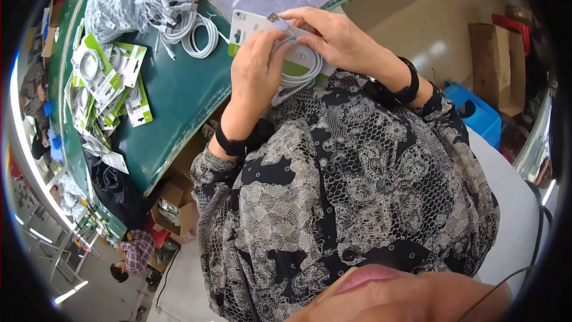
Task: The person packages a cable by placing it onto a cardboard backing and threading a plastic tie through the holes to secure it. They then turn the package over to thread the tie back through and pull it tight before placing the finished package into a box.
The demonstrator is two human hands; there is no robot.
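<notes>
Cannot make out any wording; can see only tiny print and a round mark (300, 56) on the held white-and-green card (248, 26), and equally unreadable print on the cards (136, 62) piled on the desk (173, 92).

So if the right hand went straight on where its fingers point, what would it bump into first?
The right hand points leftward, so probably the cable plug right by it, with the white-and-green card behind; depth is unclear.
</notes>
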